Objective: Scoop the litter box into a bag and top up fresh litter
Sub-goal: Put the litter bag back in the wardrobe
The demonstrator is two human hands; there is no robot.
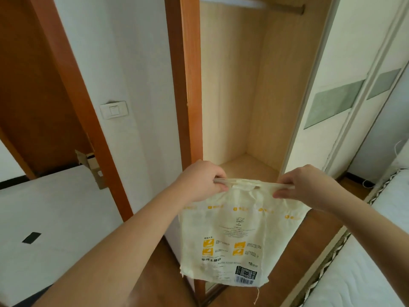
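gripping the top edge of the litter bag (239,238), the left hand (199,181) is curled round the rolled rim at its left end, with the fingers folded under and the thumb over the top. the right hand (309,185) is seen at three o'clock from it, pinching the same rim at its right end between thumb and curled fingers. the rim is stretched nearly level between the two hands, with a crumpled fold bunched at its middle.

the bag is held in the air at the centre of the view, hanging down toward six o'clock from the hands. it is made of pale cream woven material, printed with yellow squares, small grey text and a black barcode panel near its lower right corner. its body looks slack and creased, and a loose thread is seen trailing from the bottom edge.

at twelve o'clock from the hands an open wardrobe (254,96) with light wooden walls is seen, with a rail (285,7) across its top. a sliding door (345,103) with a green panel is set at two o'clock. at ten o'clock a white wall switch (114,110) is fixed between orange-brown wooden frames. a white mattress (365,273) with a braided edge lies at four o'clock, and a wooden floor (296,262) is visible beneath the bag.
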